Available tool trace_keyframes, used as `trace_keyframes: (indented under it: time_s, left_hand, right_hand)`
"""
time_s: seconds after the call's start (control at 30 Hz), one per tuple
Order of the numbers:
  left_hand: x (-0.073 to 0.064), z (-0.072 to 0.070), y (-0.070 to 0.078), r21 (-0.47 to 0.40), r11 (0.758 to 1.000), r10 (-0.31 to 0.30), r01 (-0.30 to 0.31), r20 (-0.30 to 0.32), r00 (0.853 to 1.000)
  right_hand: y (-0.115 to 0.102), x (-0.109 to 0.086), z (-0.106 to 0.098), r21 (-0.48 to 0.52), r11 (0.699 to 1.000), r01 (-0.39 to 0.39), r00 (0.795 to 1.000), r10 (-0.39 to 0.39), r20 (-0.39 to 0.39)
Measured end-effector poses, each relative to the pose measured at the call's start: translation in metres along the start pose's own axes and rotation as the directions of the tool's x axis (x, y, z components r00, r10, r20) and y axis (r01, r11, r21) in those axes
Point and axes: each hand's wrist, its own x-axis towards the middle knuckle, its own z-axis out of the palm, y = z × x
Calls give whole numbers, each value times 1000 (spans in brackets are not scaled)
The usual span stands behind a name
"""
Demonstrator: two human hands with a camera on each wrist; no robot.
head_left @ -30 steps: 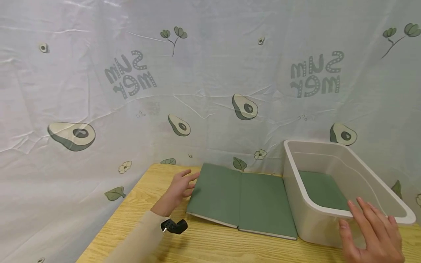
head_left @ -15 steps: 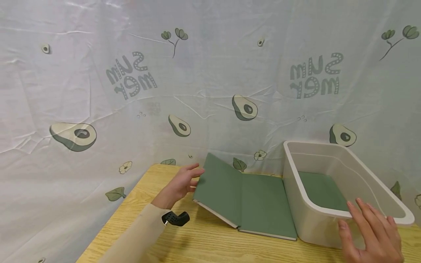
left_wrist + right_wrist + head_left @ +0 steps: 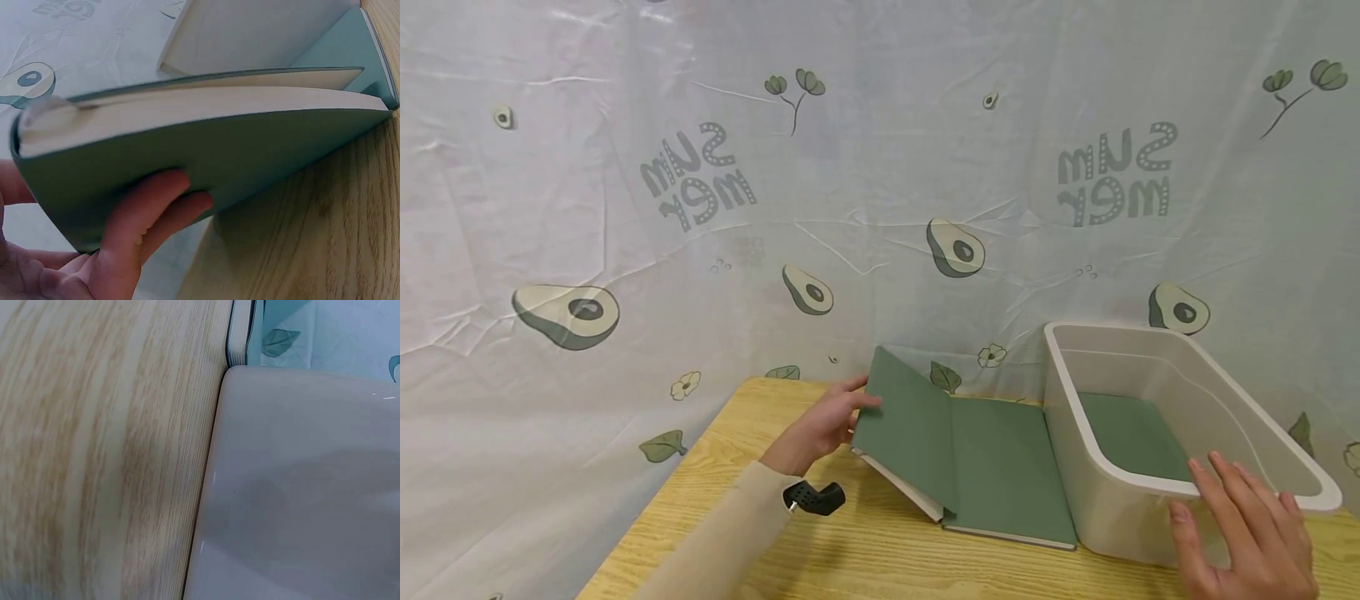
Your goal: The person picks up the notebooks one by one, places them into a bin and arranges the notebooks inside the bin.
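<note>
My left hand (image 3: 831,421) grips the outer edge of a green hardcover book (image 3: 910,429), thumb side over the cover and fingers beneath. That edge is raised and the spine side stays low, so the book slants. In the left wrist view, fingers of the left hand (image 3: 147,228) press the underside of the book (image 3: 250,147), and its upper cover stands slightly apart from the cream pages. A second green book (image 3: 1011,471) lies flat alongside it. My right hand (image 3: 1255,533), fingers extended, is at the near rim of a white plastic bin (image 3: 1093,450).
Inside the bin lies another flat green thing (image 3: 1127,433). The bin's wall (image 3: 306,487) stands on the wooden table (image 3: 94,450), right beside the flat book (image 3: 237,334). An avocado-print curtain (image 3: 850,167) hangs behind; the table's left edge runs diagonally.
My left hand has moved right and taken hold of the left book's outer edge, raising it from nearly flat to a steep slant. The right hand and the bin stay in place.
</note>
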Motion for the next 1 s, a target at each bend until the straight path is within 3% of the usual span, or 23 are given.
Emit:
trace_keyframes:
  time_s: [0.2,0.53,1.0]
  left_hand:
    - [2,6,-1,-5,1000,5,-5,5,1000]
    - [3,8,-3,-22,1000,9,-9,-18,1000]
    - [3,14,-2,-43,999,11,-15,-80,997]
  right_hand:
    - [1,0,0,-5,1000,4,1000,-4,-3]
    - [-5,3,6,45,998,33,994,-28,-107]
    - [-2,0,3,17,1000,4,999,-4,-46]
